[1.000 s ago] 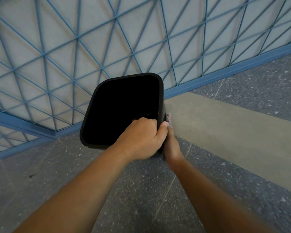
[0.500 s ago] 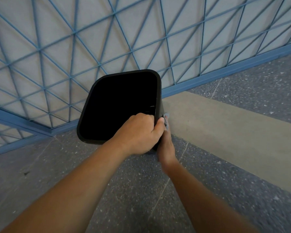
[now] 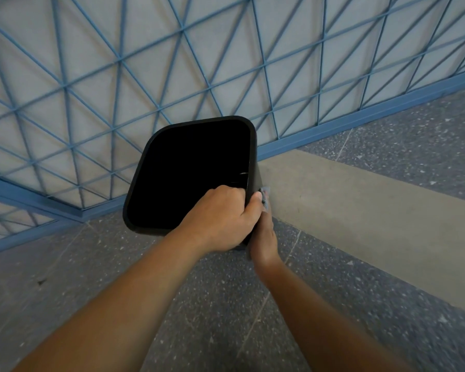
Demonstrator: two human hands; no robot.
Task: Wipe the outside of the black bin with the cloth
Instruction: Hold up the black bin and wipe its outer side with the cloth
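Speckled grey floor (image 3: 226, 304) meets a blue lattice wall (image 3: 145, 63). Against it stands the black bin (image 3: 191, 173); my left hand (image 3: 220, 221) grips its near rim, my right hand (image 3: 263, 237) presses the cloth (image 3: 265, 196) on its right side.

One black bin (image 3: 188, 173), one cloth (image 3: 265, 197), two hands: left hand (image 3: 220, 221), right hand (image 3: 263, 237).
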